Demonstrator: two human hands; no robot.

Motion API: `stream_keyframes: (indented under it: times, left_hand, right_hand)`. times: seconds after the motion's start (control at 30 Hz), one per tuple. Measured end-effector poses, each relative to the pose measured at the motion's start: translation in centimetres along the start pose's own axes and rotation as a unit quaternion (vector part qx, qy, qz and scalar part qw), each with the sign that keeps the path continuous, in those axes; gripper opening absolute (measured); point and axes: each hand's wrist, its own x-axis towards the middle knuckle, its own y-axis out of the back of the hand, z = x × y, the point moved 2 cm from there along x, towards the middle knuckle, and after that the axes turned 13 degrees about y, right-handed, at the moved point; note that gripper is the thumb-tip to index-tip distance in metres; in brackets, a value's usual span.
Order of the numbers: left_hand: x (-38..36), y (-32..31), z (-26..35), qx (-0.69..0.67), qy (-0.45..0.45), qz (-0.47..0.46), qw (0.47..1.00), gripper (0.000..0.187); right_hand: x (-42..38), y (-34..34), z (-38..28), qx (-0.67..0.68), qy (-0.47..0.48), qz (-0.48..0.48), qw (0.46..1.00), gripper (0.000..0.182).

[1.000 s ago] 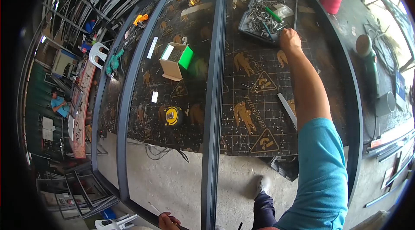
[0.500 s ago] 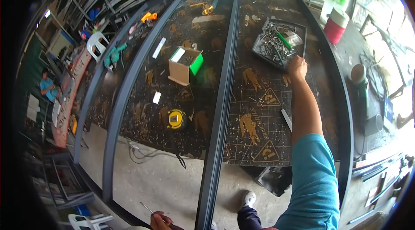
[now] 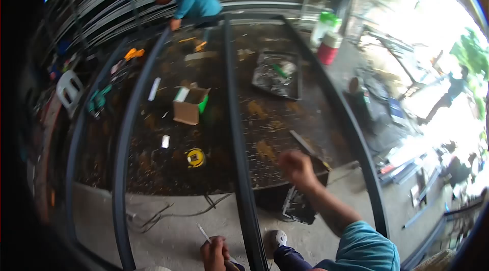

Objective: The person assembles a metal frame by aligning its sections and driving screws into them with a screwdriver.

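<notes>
My right hand (image 3: 297, 168), blurred by motion, is above the near right part of the dark table, close to a flat metal strip (image 3: 302, 142). Its fingers look curled, but what they hold, if anything, is too smeared to tell. At the bottom, my left hand (image 3: 216, 251) is closed round a thin, light-tipped tool (image 3: 204, 232), left of the central dark metal bar (image 3: 237, 133). A black tray (image 3: 262, 80) of screws and a green item lies farther back on the right. Left of the central bar are a yellow tape measure (image 3: 195, 158) and an open cardboard box (image 3: 187, 113).
Long metal bars (image 3: 125, 159) of a frame cross the table. A co-worker (image 3: 193, 1) bends at the far edge, one hand on the frame. A red and white cooler (image 3: 329, 49) stands at the right. Green and orange power tools lie at the left.
My right hand has left the tray and come nearer to me. My left hand shows more fully. The view has shifted, and the co-worker shows more fully.
</notes>
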Motion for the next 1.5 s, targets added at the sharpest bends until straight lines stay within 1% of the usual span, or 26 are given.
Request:
stream_keyframes:
  times: [0.07, 0.1, 0.13, 0.17, 0.2, 0.23, 0.3, 0.37, 0.43, 0.57, 0.6, 0.63, 0.7, 0.73, 0.77, 0.83, 0.87, 0.9, 0.97, 1.0, 1.07, 1.13, 1.2, 1.27, 1.43, 1.5]
  left_hand:
    - [-0.5, -2.2, 2.4, 0.060, -0.019, -0.102, 0.993, 0.033]
    - [-1.1, -2.5, 3.3, 0.106, -0.039, -0.163, 0.980, 0.035]
    - [-1.7, -2.5, 3.9, 0.110, -0.035, -0.222, 0.968, 0.033]
    - [-2.4, -2.0, 4.1, 0.104, -0.024, -0.271, 0.957, 0.032]
    - [-3.0, -1.2, 3.8, 0.090, 0.002, -0.313, 0.946, 0.027]
    - [-3.5, -0.2, 3.2, 0.095, 0.006, -0.321, 0.942, 0.027]
    - [-5.0, 2.7, 2.3, 0.172, 0.012, -0.393, 0.903, 0.025]
    - [-7.3, 5.0, 2.1, 0.201, 0.017, -0.410, 0.889, 0.019]
    - [-8.6, 7.2, 1.3, 0.149, 0.089, -0.426, 0.888, 0.015]
    - [-10.9, 10.2, 0.8, 0.120, 0.122, -0.471, 0.866, 0.014]
    - [-11.5, 11.0, 0.9, 0.119, 0.121, -0.482, 0.859, 0.012]
    - [-12.3, 11.8, 0.7, 0.121, 0.119, -0.485, 0.858, 0.012]
    - [-13.4, 13.8, 0.2, 0.038, 0.115, -0.460, 0.879, 0.009]
    - [-13.5, 14.9, -0.4, 0.003, 0.125, -0.469, 0.874, 0.009]
    - [-13.5, 16.0, -1.1, 0.002, 0.099, -0.454, 0.885, 0.010]
    - [-14.8, 18.2, -2.8, -0.010, 0.076, -0.426, 0.901, 0.009]
    - [-15.9, 19.4, -3.9, 0.011, 0.060, -0.411, 0.910, 0.010]
    - [-16.9, 20.8, -4.9, 0.030, 0.041, -0.396, 0.917, 0.010]
    - [-16.3, 23.7, -6.9, 0.042, 0.026, -0.391, 0.919, 0.011]
    - [-15.8, 25.3, -7.4, 0.057, 0.020, -0.365, 0.929, 0.012]
    - [-16.5, 28.4, -7.1, 0.105, 0.010, -0.319, 0.942, 0.013]
    - [-17.1, 30.6, -7.2, 0.138, 0.001, -0.317, 0.938, 0.009]
    - [-18.9, 32.3, -7.2, 0.173, -0.002, -0.305, 0.937, 0.009]
    - [-20.4, 33.6, -7.7, 0.201, -0.054, -0.299, 0.931, 0.011]
    - [-21.0, 36.5, -8.2, 0.250, -0.102, -0.307, 0.912, 0.015]
    - [-20.5, 37.5, -8.0, 0.299, -0.098, -0.308, 0.898, 0.019]
  right_hand:
    - [-6.2, -3.6, -8.0, 0.080, -0.116, -0.018, 0.990, 0.011]
    - [-9.4, -5.5, -9.4, 0.172, -0.122, -0.021, 0.977, 0.009]
    - [-11.7, -7.0, -11.5, 0.079, 0.003, -0.026, 0.997, 0.009]
    - [-14.0, -8.5, -13.7, 0.054, 0.015, -0.012, 0.998, 0.010]
    - [-16.2, -9.9, -16.0, 0.026, -0.027, 0.023, 0.999, 0.010]
    - [-18.2, -11.5, -18.1, 0.006, -0.072, 0.050, 0.996, 0.011]
    - [-22.3, -14.5, -20.2, -0.003, -0.075, 0.088, 0.993, 0.011]
    - [-24.0, -16.7, -22.9, -0.012, -0.069, 0.122, 0.990, 0.011]
    - [-25.8, -18.7, -25.3, 0.066, -0.143, 0.162, 0.974, 0.013]
    - [-29.2, -22.2, -28.0, 0.112, -0.094, 0.246, 0.958, 0.018]
    - [-31.0, -23.6, -26.8, 0.166, -0.098, 0.259, 0.947, 0.035]
    - [-31.6, -24.6, -28.5, 0.164, -0.095, 0.261, 0.947, 0.035]
    - [-33.1, -26.8, -31.7, 0.079, -0.148, 0.201, 0.965, 0.060]
    - [-34.5, -28.4, -32.1, 0.143, -0.182, 0.141, 0.962, 0.081]
    - [-36.2, -30.2, -32.6, 0.158, -0.183, 0.116, 0.963, 0.082]
    - [-39.3, -33.9, -32.6, 0.152, -0.115, 0.113, 0.975, 0.082]
    - [-40.9, -35.4, -33.4, 0.067, -0.102, 0.151, 0.981, 0.078]
    - [-42.9, -36.5, -34.4, 0.073, -0.102, 0.154, 0.980, 0.078]
    - [-46.4, -38.0, -37.7, 0.112, -0.245, 0.175, 0.947, 0.073]
    - [-48.6, -39.3, -38.2, 0.088, -0.236, 0.202, 0.947, 0.062]
    - [-51.7, -41.2, -40.9, 0.095, -0.240, 0.211, 0.943, 0.059]
    - [-54.2, -43.3, -42.9, 0.099, -0.241, 0.240, 0.935, 0.051]
    - [-55.9, -45.3, -44.3, 0.097, -0.245, 0.248, 0.932, 0.051]
    - [-56.4, -45.9, -47.1, 0.085, -0.263, 0.235, 0.932, 0.054]
    - [-59.7, -51.0, -45.3, 0.056, -0.190, 0.299, 0.933, 0.053]
    - [-60.1, -52.6, -45.1, 0.069, -0.213, 0.291, 0.930, 0.052]
